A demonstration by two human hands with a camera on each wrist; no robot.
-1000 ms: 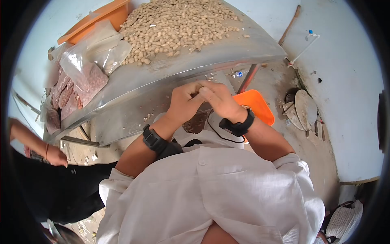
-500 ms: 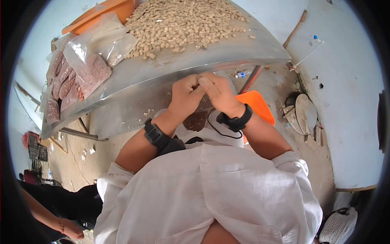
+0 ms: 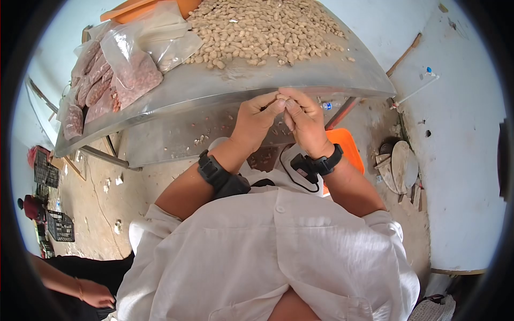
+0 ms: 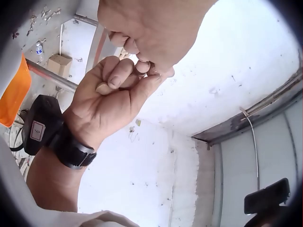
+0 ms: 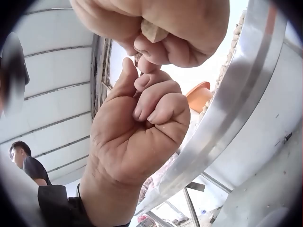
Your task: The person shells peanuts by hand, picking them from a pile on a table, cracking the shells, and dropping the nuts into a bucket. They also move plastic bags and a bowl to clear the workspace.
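Observation:
My left hand and right hand meet at their fingertips, just in front of the metal table. Between the pinching thumbs and forefingers is a peanut, mostly covered by the fingers. The right hand's curled fingers also keep an unshelled peanut against the palm, which shows pale in the left wrist view too. The left hand's other fingers are folded toward its palm. Beyond the hands, a wide heap of unshelled peanuts covers the tabletop.
Clear bags of pink shelled peanuts lie on the table's left, before an orange basin. An orange container stands below, right of my knees. Another person's arm shows at lower left; shell bits lie on the lower shelf.
The head view has shifted, so the table and bags sit farther right. My hands stay together, with the fingertips turned and the right fingers more spread. The other person's arm has moved lower.

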